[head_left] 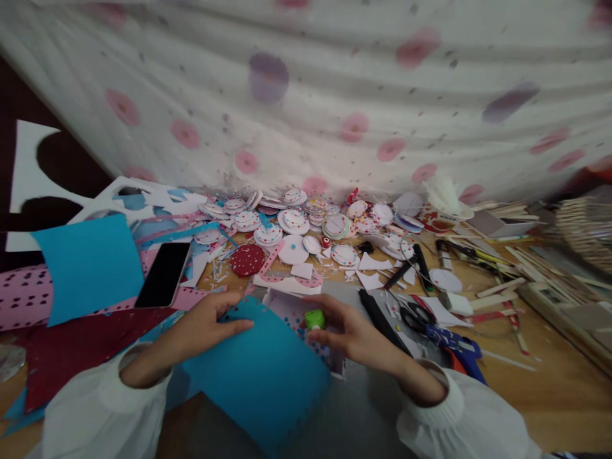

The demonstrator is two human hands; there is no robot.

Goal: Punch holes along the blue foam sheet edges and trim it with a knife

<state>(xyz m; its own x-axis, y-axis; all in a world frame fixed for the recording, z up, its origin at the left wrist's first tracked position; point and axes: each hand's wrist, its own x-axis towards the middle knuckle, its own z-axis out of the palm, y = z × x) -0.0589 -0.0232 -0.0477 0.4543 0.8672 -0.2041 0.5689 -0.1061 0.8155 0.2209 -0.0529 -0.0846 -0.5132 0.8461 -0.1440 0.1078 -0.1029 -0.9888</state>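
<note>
A large blue sheet (262, 376) with small punched holes along its edges lies slanted in front of me. My left hand (210, 322) pinches its upper left edge between thumb and fingers. In my right hand (347, 328), near the sheet's upper right edge, is a small green and white punch (314, 319), held between thumb and fingers. Beneath and behind the blue sheet shows a dotted paper (289, 306). The grey mat (363, 414) is under the right side of the sheet.
A black phone (163, 275) and another blue sheet (90, 264) lie left. Decorated paper discs (294, 222) pile up at the back. Scissors (417, 317), a blue glue gun (456, 344) and wooden sticks (497, 299) are right. A flowered cloth (310, 95) hangs behind.
</note>
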